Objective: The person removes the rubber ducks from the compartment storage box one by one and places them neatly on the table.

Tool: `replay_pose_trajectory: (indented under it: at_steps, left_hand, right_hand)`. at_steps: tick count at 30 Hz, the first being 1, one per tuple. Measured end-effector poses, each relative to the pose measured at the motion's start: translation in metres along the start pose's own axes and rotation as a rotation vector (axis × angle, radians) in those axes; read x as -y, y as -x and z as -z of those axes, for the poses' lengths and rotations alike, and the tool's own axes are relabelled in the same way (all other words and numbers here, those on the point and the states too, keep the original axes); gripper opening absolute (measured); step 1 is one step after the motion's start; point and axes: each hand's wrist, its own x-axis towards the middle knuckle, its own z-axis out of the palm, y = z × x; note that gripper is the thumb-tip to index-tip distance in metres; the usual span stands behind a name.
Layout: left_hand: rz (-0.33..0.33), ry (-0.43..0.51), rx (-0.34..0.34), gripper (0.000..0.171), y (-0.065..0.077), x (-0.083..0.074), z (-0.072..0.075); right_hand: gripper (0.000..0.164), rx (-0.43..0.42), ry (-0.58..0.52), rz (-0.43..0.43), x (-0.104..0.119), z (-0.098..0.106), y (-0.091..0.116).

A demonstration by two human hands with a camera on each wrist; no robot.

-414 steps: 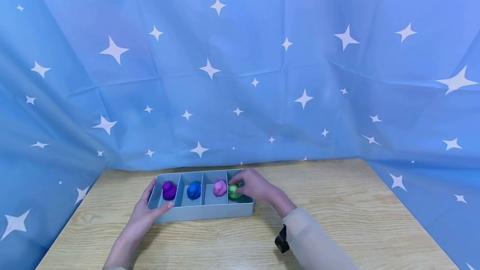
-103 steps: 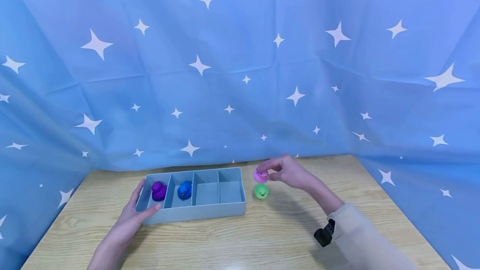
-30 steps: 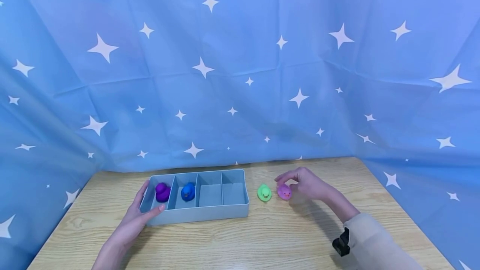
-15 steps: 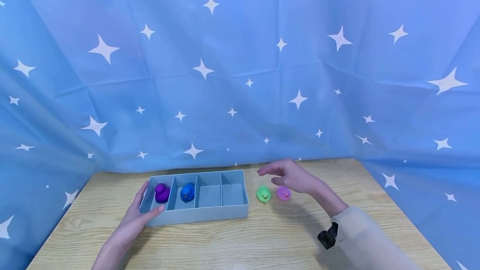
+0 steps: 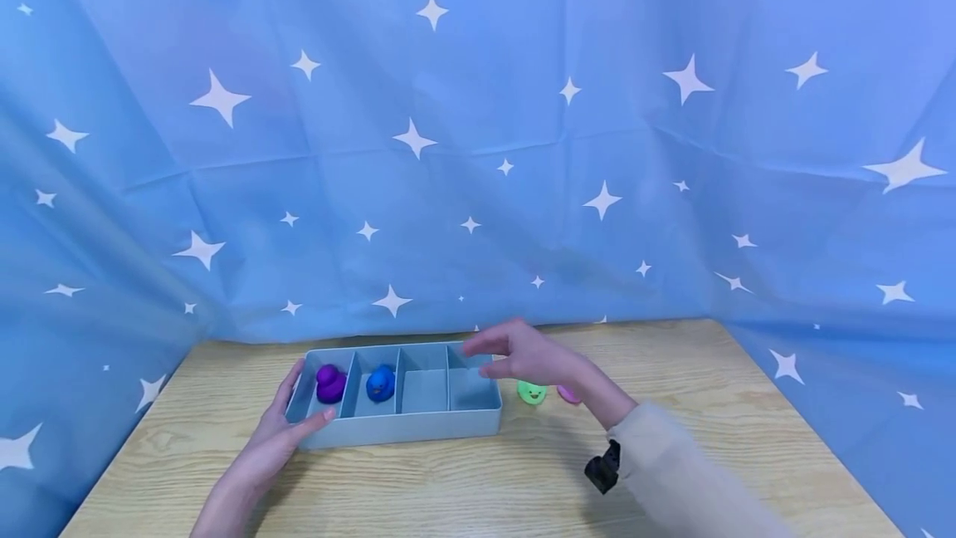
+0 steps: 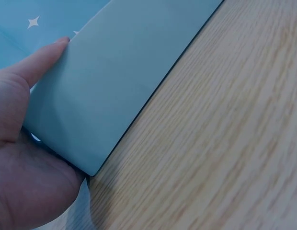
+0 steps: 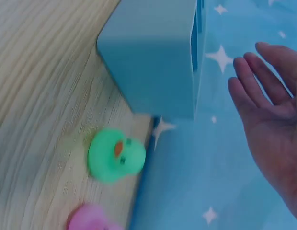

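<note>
A grey-blue divided box [image 5: 403, 428] sits on the table, its left end held by my left hand [image 5: 272, 441]; the thumb [image 6: 45, 60] lies at the front rim in the left wrist view. A purple rubber duck [image 5: 331, 383] is in the leftmost compartment, and a blue rubber duck [image 5: 381, 384] is in the one beside it. The two right compartments hold no duck. Over the rightmost one hovers my right hand [image 5: 529, 355], fingers apart and holding nothing. Right of the box stand a green rubber duck [image 7: 115, 155] and a pink rubber duck [image 7: 92, 219], the pink one partly hidden by my wrist in the head view.
The wooden table [image 5: 418, 488] carries all of this. Behind and at both sides hangs a blue cloth [image 5: 478, 189] with white stars. A black device [image 5: 603, 467] is strapped at my right sleeve.
Earlier the green and pink ducks were in the box; both are now on the table at its right. My right hand released the pink duck, rose and moved left over the box.
</note>
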Motion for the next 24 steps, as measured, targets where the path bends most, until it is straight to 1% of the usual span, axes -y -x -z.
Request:
replay_pose_trajectory:
  at_steps: [4,6,9,14,17,21,24]
  left_hand:
    - [-0.009,-0.003,-0.001,0.110,0.001,0.000,-0.001]
    - [-0.017,-0.005,0.000,0.110,0.000,0.001,-0.001]
    - [-0.011,-0.006,0.001,0.110,0.000,0.000,-0.002]
    - [0.002,-0.003,-0.001,0.111,0.000,0.000,-0.002]
    - [0.002,-0.006,0.002,0.111,0.000,0.000,-0.001]
    - [-0.002,-0.006,0.004,0.111,0.001,-0.001,-0.001]
    - [-0.002,0.004,0.000,0.111,0.002,-0.001,-0.001]
  right_hand:
    - [0.038,0.042,0.045,0.038,0.005,-0.014,-0.019]
    - [0.038,0.050,0.071,0.058,0.008,-0.021,-0.028]
    - [0.039,0.050,0.088,0.061,0.013,-0.034,-0.042]
    - [0.045,0.037,0.114,0.050,0.024,-0.056,-0.066]
    - [0.045,0.035,0.162,0.038,0.027,-0.066,-0.077]
    - [0.044,0.047,0.235,0.026,0.029,-0.077,-0.092]
    - [0.045,0.061,0.266,0.021,0.028,-0.083,-0.103]
